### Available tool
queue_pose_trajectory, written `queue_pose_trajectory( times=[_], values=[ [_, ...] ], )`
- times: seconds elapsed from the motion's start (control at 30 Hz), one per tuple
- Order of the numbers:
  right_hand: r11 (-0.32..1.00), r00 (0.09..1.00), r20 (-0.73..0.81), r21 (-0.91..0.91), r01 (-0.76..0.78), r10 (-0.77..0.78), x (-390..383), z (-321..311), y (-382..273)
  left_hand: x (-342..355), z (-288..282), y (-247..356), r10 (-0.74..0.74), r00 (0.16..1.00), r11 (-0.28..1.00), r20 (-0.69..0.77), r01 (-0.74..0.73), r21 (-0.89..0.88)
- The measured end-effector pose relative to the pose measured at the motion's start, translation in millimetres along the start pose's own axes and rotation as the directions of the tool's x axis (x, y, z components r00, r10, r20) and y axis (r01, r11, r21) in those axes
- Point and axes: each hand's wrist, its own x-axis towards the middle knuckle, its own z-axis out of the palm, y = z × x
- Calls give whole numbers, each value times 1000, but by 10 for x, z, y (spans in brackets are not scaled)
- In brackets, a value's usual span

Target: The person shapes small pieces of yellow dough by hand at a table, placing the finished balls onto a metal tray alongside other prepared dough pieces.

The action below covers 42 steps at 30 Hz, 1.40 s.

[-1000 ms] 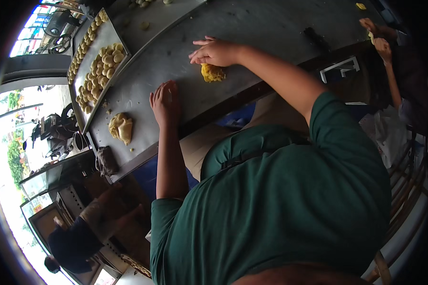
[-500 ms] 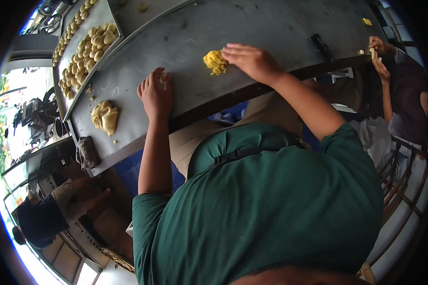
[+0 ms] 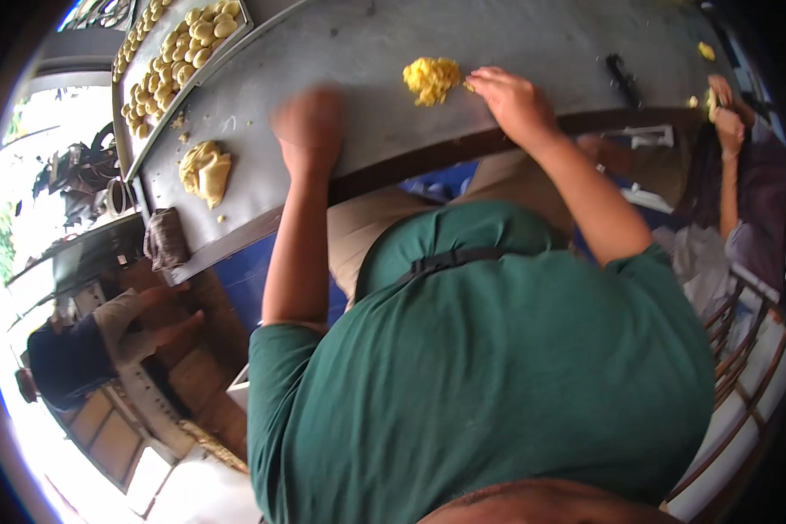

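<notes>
Head view: the left hand (image 3: 308,131), blurred so I cannot tell its grip, now rests empty on the table (image 3: 341,52). Right of it, the yellow dough (image 3: 431,79) has broken into a crumbly clump with no clear long axis; the right hand (image 3: 517,103), loosely open, touches its right edge.

On the table (image 3: 341,52) the crumbly dough (image 3: 431,79) lies just left of the right hand (image 3: 517,103). The left hand (image 3: 310,131) is further left. A dough lump (image 3: 206,170) lies near the table's left end, before the tray (image 3: 148,131) of pieces (image 3: 183,44).
</notes>
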Motion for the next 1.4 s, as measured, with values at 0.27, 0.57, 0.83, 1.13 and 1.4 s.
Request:
queue_pose_trajectory(
  times=[0.27,0.57,0.83,1.13,1.4],
  values=[
    [994,992,-101,-91,63,-72,394,152,-200,32,6,38,2,1000,998,-13,-1,62],
    [993,980,-174,79,-83,95,204,-72,-37,28,-3,43,-42,999,996,9,41,84],
    [933,951,70,187,-308,300,206,-129,-287,12,-44,-22,37,999,999,-16,-36,39],
    [994,995,-17,35,-100,101,154,-44,-147,23,-52,56,-76,997,995,31,74,59],
    [962,970,-14,-125,-244,245,108,-61,-65,3,-37,45,-51,998,996,-23,53,74]
  ],
)
